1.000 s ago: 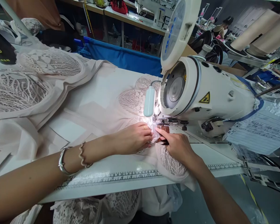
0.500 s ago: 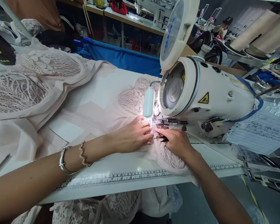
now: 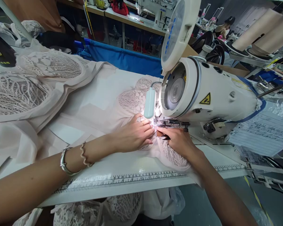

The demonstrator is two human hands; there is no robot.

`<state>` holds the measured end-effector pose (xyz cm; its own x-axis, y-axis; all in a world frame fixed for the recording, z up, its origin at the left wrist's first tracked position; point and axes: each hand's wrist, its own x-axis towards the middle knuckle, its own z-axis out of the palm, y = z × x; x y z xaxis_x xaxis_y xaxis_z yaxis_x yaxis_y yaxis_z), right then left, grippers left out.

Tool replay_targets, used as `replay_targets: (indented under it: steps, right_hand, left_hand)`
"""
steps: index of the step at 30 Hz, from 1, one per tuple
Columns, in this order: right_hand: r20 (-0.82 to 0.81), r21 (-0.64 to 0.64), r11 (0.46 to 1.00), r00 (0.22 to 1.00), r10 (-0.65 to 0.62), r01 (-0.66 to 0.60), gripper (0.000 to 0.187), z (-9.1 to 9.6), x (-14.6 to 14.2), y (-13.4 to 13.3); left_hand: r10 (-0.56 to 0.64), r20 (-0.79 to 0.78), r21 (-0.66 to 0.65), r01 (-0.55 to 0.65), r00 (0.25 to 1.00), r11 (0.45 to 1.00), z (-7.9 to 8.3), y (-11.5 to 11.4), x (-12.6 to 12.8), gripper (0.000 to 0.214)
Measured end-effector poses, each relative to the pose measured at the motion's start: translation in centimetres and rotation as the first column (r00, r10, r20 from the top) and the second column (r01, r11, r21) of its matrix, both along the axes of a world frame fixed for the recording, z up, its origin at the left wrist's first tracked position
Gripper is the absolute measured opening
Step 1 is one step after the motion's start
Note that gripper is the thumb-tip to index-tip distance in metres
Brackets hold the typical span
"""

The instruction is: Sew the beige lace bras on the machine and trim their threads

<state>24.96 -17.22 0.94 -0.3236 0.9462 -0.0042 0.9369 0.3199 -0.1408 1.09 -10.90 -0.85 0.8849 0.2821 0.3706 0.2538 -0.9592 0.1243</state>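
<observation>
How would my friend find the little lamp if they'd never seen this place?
Find the big white sewing machine on the right. Just left of its round open end, above the left hand, hangs a small lamp. It is pale green, smooth and rounded, unlike the lacy fabric beside it.

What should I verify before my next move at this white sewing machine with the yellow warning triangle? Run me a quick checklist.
1. Left hand steadying the pale pink lace garment: ok, it lies on the fabric.
2. Fingertips well clear of the sewing machine's metal foot: seemingly not ok, those of the left hand and right hand are close beside it.
3. Slim pale-green lamp lit: ok, it shines on the work area.
4. Round white cover with clear window closed: not ok, it stands open.
5. Small dark pointed object gripped securely: cannot tell, the right hand partly hides it.
6. Needle position: cannot tell, lost in glare.
</observation>
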Motion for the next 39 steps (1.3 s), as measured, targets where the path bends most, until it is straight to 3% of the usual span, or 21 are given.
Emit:
replay_targets:
  steps: [5, 9, 11, 15, 18, 20, 27, 33, 39]
  right_hand:
    - [0.042, 0.024, 1.000, 0.999, -0.004, 0.002, 0.066, 0.0, 0.1, -0.1]
    - [-0.002, 0.095, 0.995, 1.000, 0.008, -0.008, 0.022, -0.1, 0.8, -2.1]
    - [0.016, 0.049, 0.999, 1.000, -0.019, 0.019, 0.014, -0.1, 1.2, -3.3]
    - [0.107, 0.039, 0.995, 0.990, -0.091, 0.088, 0.048, -0.2, 1.2, -4.0]
    - [0.129, 0.086, 0.996, 0.992, -0.008, -0.003, 0.072, -0.1, 0.9, -3.2]
    - [0.137, 0.075, 0.995, 0.989, 0.057, -0.067, 0.078, -0.1, 0.7, -2.6]
    - [0.168, 0.024, 0.998, 0.984, 0.059, -0.064, 0.080, 0.1, 0.6, -1.4]
    - [0.174, -0.060, 0.998, 0.985, 0.004, 0.007, 0.080, 0.6, 0.1, 0.0]
    - [0.170, 0.072, 0.996, 0.985, 0.039, -0.052, 0.070, -0.5, 0.7, -0.4]
  left_hand:
    - [0.032, -0.037, -0.004, -0.032, 0.999, 0.999, 0.1, -0.1, 0.1, 0.039]
    - [0.018, -0.027, -0.036, -0.019, 0.999, 0.999, 0.2, 0.0, 0.0, 0.037]
    - [0.016, 0.011, -0.046, -0.015, 1.000, 0.999, 0.1, -0.1, 0.1, 0.035]
    - [0.038, 0.068, -0.036, -0.035, 0.997, 0.999, -0.2, -0.4, 0.3, 0.030]
    - [0.023, 0.061, -0.023, -0.022, 0.998, 0.999, -0.4, -0.8, 0.5, 0.029]
    - [0.009, 0.046, -0.019, -0.009, 0.999, 1.000, -0.4, -0.9, 0.4, 0.031]
    - [0.019, 0.029, -0.021, -0.018, 0.999, 1.000, -0.3, -0.5, 0.1, 0.026]
    - [0.063, -0.020, 0.053, -0.062, 0.998, 0.997, -0.4, -0.2, 0.3, 0.036]
    - [0.046, -0.027, 0.035, -0.045, 0.999, 0.998, -0.5, -0.1, 0.3, 0.041]
